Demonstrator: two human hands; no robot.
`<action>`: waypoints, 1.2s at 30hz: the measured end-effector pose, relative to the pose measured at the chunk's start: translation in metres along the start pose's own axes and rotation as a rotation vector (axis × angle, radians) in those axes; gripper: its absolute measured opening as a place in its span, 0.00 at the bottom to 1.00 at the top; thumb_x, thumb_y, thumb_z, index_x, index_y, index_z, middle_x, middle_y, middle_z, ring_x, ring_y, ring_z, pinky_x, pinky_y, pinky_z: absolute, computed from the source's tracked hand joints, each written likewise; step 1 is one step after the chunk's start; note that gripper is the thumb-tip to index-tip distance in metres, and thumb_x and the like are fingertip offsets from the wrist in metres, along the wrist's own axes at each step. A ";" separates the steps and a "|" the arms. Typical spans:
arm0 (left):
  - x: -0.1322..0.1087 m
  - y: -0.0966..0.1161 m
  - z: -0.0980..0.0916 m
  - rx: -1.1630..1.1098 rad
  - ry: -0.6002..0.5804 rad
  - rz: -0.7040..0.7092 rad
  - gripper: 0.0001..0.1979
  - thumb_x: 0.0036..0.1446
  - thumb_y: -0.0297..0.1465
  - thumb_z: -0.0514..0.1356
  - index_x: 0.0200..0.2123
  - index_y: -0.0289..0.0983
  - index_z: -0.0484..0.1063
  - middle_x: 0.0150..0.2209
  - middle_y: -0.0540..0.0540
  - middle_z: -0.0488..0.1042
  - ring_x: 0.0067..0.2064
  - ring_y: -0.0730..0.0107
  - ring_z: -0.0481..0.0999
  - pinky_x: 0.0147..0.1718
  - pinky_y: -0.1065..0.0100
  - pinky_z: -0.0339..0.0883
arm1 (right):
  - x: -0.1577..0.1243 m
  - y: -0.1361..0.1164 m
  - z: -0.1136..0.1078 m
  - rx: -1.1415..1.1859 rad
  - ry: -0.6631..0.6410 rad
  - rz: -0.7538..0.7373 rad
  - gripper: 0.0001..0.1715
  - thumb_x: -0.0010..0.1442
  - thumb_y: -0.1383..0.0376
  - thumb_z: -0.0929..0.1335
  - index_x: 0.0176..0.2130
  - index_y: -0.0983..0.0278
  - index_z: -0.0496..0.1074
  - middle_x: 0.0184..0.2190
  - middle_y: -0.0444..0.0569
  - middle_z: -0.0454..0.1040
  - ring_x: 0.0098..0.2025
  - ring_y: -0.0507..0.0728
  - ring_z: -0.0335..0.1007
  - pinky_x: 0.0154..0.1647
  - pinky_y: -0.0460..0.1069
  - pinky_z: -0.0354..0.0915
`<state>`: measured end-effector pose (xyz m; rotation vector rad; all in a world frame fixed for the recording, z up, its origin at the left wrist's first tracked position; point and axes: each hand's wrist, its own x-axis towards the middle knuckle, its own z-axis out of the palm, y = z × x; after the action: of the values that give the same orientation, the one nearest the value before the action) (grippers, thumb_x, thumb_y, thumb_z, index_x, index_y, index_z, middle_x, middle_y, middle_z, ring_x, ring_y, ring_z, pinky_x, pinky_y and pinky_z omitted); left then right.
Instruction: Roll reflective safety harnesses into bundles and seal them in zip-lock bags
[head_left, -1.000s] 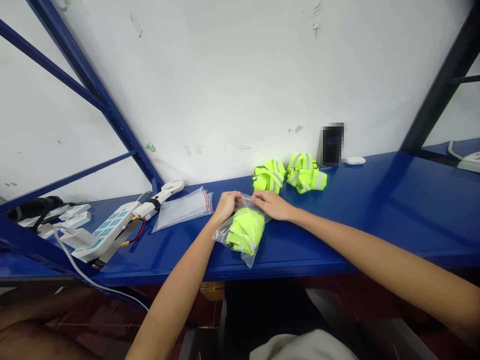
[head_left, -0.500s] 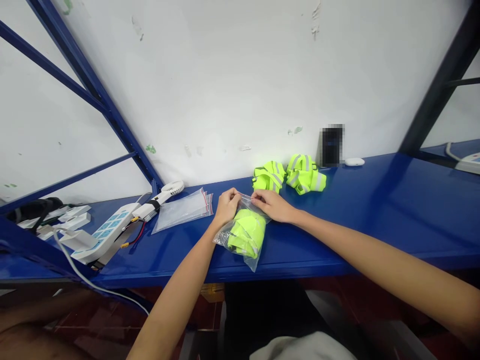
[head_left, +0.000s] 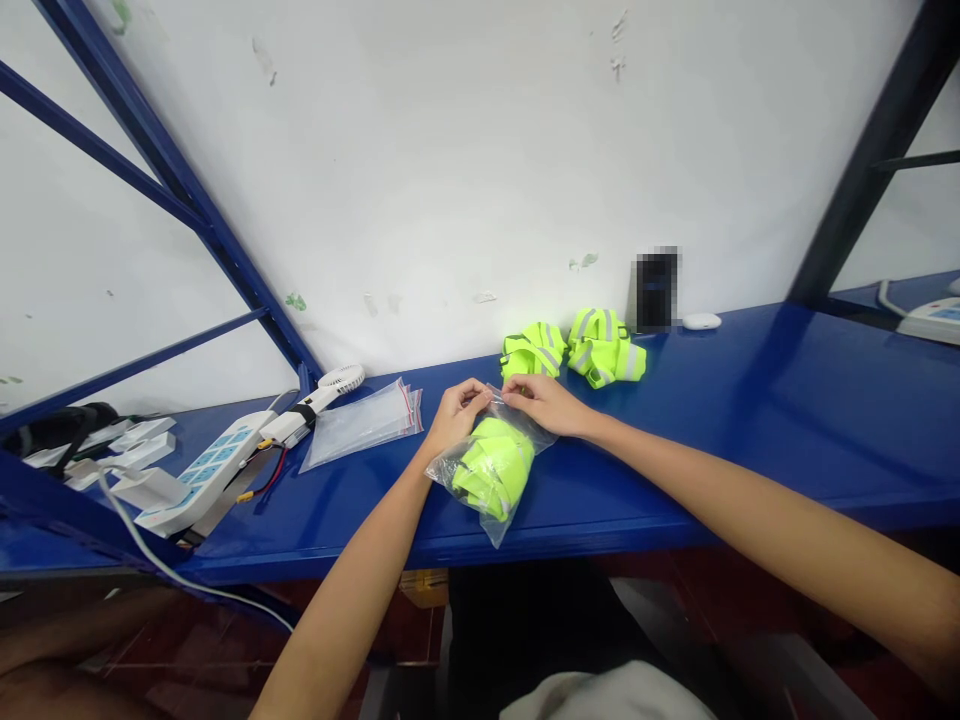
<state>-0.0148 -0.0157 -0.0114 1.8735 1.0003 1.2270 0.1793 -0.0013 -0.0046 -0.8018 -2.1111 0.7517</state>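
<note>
A clear plastic bag (head_left: 495, 522) with a folded neon yellow reflective bundle (head_left: 491, 468) inside lies near the front edge of the blue table. My left hand (head_left: 456, 415) pinches the bag's top edge from the left. Close beside it, my right hand (head_left: 549, 403) grips the same edge with closed fingers. Behind my hands, against the wall, are two more neon bundles, one on the left (head_left: 534, 350) and one on the right (head_left: 606, 348). Flat clear zip bags (head_left: 360, 425) with red seals are stacked left of my left hand.
A white fan (head_left: 341, 380), a power strip (head_left: 214, 475) and a red-black cable (head_left: 276, 475) occupy the table's left (head_left: 247, 545). A pixelated dark object (head_left: 656, 290) and a white case (head_left: 702, 321) are at the wall. Blue frame posts (head_left: 217, 230) rise left.
My fingers have shifted slightly along the bag's top edge, the left ones toward the right. The bag and bundle have tilted a little. The whole view has moved slightly.
</note>
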 end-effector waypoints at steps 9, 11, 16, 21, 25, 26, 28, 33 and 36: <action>-0.003 0.005 0.002 0.131 0.047 0.032 0.16 0.59 0.42 0.56 0.29 0.35 0.69 0.29 0.49 0.71 0.31 0.72 0.68 0.34 0.71 0.62 | 0.001 0.002 0.001 0.020 -0.014 0.030 0.13 0.61 0.60 0.62 0.32 0.66 0.69 0.27 0.45 0.69 0.29 0.52 0.61 0.32 0.47 0.55; -0.004 0.007 0.003 0.163 0.052 0.036 0.16 0.60 0.42 0.56 0.29 0.35 0.68 0.28 0.49 0.70 0.30 0.72 0.67 0.33 0.71 0.62 | 0.001 0.003 0.002 0.013 -0.016 0.033 0.13 0.62 0.60 0.62 0.32 0.65 0.69 0.27 0.44 0.68 0.29 0.52 0.61 0.32 0.47 0.55; -0.004 0.009 0.004 0.206 0.061 0.049 0.16 0.60 0.42 0.55 0.28 0.36 0.67 0.27 0.50 0.69 0.30 0.72 0.66 0.31 0.72 0.60 | 0.000 0.002 0.004 -0.034 -0.025 0.020 0.13 0.63 0.59 0.60 0.33 0.65 0.66 0.28 0.44 0.68 0.30 0.52 0.61 0.32 0.47 0.55; -0.002 0.005 0.005 0.145 0.052 -0.003 0.15 0.57 0.43 0.57 0.29 0.36 0.68 0.27 0.49 0.70 0.29 0.73 0.67 0.29 0.73 0.60 | -0.001 -0.002 0.005 -0.099 -0.015 -0.021 0.14 0.65 0.59 0.59 0.33 0.64 0.65 0.29 0.45 0.68 0.31 0.53 0.61 0.33 0.47 0.55; -0.003 0.005 0.005 0.100 0.011 -0.012 0.14 0.57 0.42 0.58 0.32 0.35 0.69 0.29 0.49 0.70 0.29 0.73 0.67 0.30 0.72 0.60 | -0.001 0.000 0.005 -0.075 -0.013 -0.007 0.14 0.64 0.59 0.60 0.33 0.65 0.66 0.29 0.45 0.67 0.30 0.52 0.60 0.32 0.47 0.55; -0.003 0.006 0.005 0.092 -0.003 -0.010 0.14 0.58 0.42 0.58 0.32 0.35 0.69 0.29 0.49 0.70 0.29 0.73 0.67 0.30 0.72 0.60 | -0.001 0.001 0.005 -0.049 -0.022 0.004 0.14 0.64 0.59 0.60 0.33 0.65 0.66 0.28 0.45 0.67 0.30 0.52 0.60 0.32 0.47 0.55; -0.003 0.007 0.005 0.072 -0.037 -0.010 0.14 0.58 0.41 0.58 0.33 0.35 0.70 0.29 0.49 0.70 0.30 0.73 0.67 0.31 0.72 0.60 | 0.000 0.004 0.005 0.003 -0.045 0.017 0.14 0.63 0.58 0.61 0.33 0.65 0.67 0.28 0.44 0.67 0.30 0.52 0.61 0.31 0.47 0.56; 0.000 0.007 0.004 -0.018 -0.120 -0.071 0.13 0.57 0.40 0.58 0.31 0.35 0.69 0.27 0.51 0.69 0.30 0.73 0.67 0.32 0.72 0.60 | 0.003 0.007 0.004 0.071 -0.083 -0.005 0.13 0.62 0.58 0.62 0.35 0.65 0.69 0.30 0.45 0.69 0.32 0.53 0.62 0.33 0.47 0.57; 0.001 0.005 0.004 -0.020 -0.171 -0.110 0.13 0.57 0.39 0.58 0.28 0.35 0.69 0.26 0.52 0.67 0.28 0.75 0.64 0.30 0.73 0.58 | 0.004 0.008 0.004 0.080 -0.107 0.022 0.14 0.61 0.58 0.63 0.34 0.65 0.70 0.30 0.45 0.69 0.32 0.53 0.62 0.33 0.47 0.57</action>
<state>-0.0100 -0.0177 -0.0081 1.8475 0.9798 0.9914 0.1764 0.0056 -0.0106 -0.7575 -2.1547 0.9031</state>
